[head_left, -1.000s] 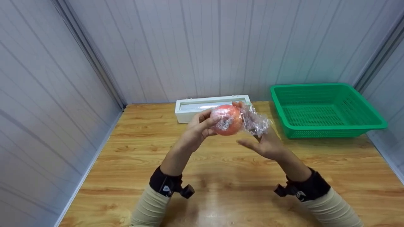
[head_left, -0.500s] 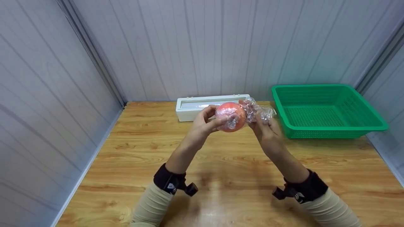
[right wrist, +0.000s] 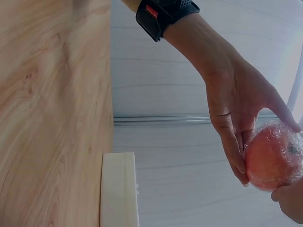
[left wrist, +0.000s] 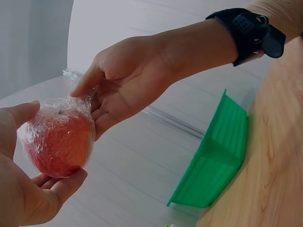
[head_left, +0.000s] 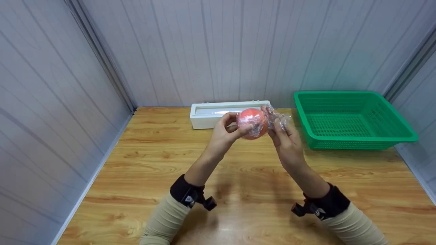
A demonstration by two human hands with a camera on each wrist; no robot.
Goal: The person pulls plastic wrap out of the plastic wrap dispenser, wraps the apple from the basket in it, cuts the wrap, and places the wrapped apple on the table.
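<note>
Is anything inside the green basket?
Empty: the green plastic basket shows only its bare mesh floor; the wrapped red apple is outside, held over the table.

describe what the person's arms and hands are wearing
Both hands are bare: left hand, right hand. Each forearm has a beige sleeve and a black wrist strap carrying a small black camera mount; the left strap shows a small red tag.

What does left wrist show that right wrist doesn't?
Only the left wrist view shows the green basket and the right hand pinching the gathered plastic wrap. Only the right wrist view shows the white wrap dispenser and the whole left hand. Both show the wrapped apple, held off the wooden table.
</note>
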